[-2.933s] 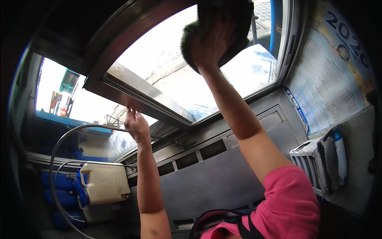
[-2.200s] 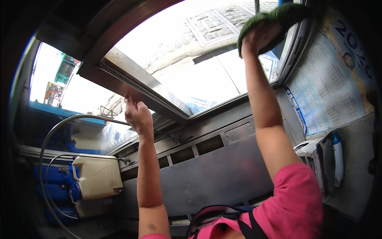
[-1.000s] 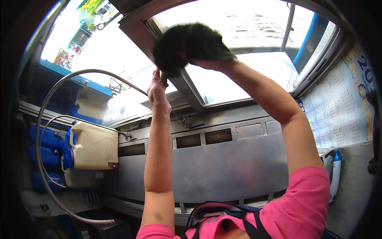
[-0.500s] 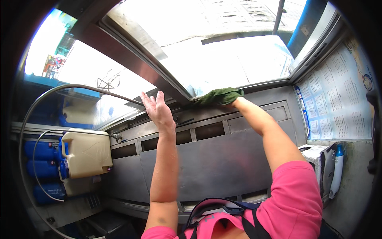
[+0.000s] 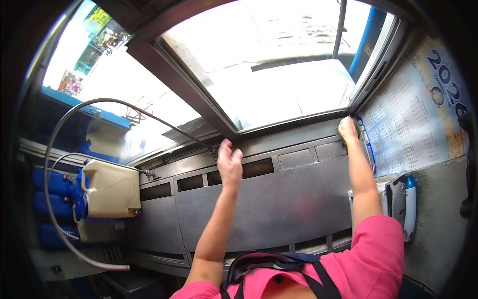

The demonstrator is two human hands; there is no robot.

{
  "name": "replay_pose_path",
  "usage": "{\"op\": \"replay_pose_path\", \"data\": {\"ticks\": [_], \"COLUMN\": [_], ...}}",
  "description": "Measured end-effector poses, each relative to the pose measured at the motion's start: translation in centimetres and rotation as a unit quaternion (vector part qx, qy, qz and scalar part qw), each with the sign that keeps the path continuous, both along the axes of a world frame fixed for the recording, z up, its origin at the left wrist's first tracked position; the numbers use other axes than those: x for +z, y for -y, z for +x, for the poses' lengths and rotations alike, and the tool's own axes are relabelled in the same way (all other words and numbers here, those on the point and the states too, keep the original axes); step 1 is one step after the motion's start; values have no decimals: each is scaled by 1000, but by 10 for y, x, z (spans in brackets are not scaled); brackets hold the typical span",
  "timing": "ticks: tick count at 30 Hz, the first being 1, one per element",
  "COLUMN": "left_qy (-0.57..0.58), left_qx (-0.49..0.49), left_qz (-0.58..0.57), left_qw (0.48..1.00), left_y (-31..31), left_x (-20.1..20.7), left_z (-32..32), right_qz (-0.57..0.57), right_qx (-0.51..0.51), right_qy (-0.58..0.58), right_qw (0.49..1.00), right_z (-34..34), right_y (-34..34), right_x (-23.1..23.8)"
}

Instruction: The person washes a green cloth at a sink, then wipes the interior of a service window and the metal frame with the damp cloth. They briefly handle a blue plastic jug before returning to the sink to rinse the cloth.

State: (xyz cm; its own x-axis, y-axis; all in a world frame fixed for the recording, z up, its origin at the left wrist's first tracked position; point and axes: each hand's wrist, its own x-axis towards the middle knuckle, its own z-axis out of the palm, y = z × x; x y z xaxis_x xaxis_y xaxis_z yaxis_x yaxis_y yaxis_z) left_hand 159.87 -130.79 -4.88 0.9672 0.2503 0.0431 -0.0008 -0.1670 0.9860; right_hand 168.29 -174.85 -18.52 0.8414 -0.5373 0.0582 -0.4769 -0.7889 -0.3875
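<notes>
My right hand (image 5: 350, 128) is at the far right corner of a stainless-steel counter (image 5: 269, 214), by the bottom corner of the window frame. It grips a dark green cloth (image 5: 342, 133), mostly hidden behind the hand and pressed against the steel. My left hand (image 5: 230, 164) hovers over the back part of the counter, near the upright window post (image 5: 199, 94). Its fingers are apart and hold nothing. Beside it, a grey hose (image 5: 164, 123) meets a small tap (image 5: 214, 152).
Dark rectangular slots (image 5: 256, 168) run along the counter's back. To the left, a beige jerrycan (image 5: 112, 189) stands by blue containers (image 5: 52, 207). A calendar (image 5: 408, 119) covers the right wall, above a white box (image 5: 373, 192) and a white-and-blue tube (image 5: 410, 209).
My right hand has slid right along the window's lower edge with the cloth, reaching the corner. My left hand has come down and slightly right. The view has shifted a little.
</notes>
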Motion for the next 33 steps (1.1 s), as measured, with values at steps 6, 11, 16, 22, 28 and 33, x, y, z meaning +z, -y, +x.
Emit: {"op": "replay_pose_path", "data": {"ticks": [6, 11, 16, 22, 28, 33], "left_qy": [-384, -344, -319, -168, -171, -170], "left_qx": [-142, -190, -97, -113, -198, -108], "left_qz": [-223, -465, 5, 83, -219, 233], "left_qw": [885, 793, 943, 976, 940, 951], "left_y": [-31, -60, -111, -165, -251, -369], "left_x": [-42, -28, 4, 79, 129, 88], "left_z": [-148, -236, -281, -316, -332, -316], "right_qz": [560, 506, 564, 627, 880, 935], "right_qx": [217, 445, 442, 284, 221, 227], "right_qy": [-125, -70, -108, -170, -213, -251], "right_qw": [789, 735, 689, 705, 363, 110], "right_z": [-154, -284, -332, -341, -377, -425], "right_y": [-183, -321, -371, -423, -542, -638], "right_x": [103, 116, 111, 74, 65, 127]}}
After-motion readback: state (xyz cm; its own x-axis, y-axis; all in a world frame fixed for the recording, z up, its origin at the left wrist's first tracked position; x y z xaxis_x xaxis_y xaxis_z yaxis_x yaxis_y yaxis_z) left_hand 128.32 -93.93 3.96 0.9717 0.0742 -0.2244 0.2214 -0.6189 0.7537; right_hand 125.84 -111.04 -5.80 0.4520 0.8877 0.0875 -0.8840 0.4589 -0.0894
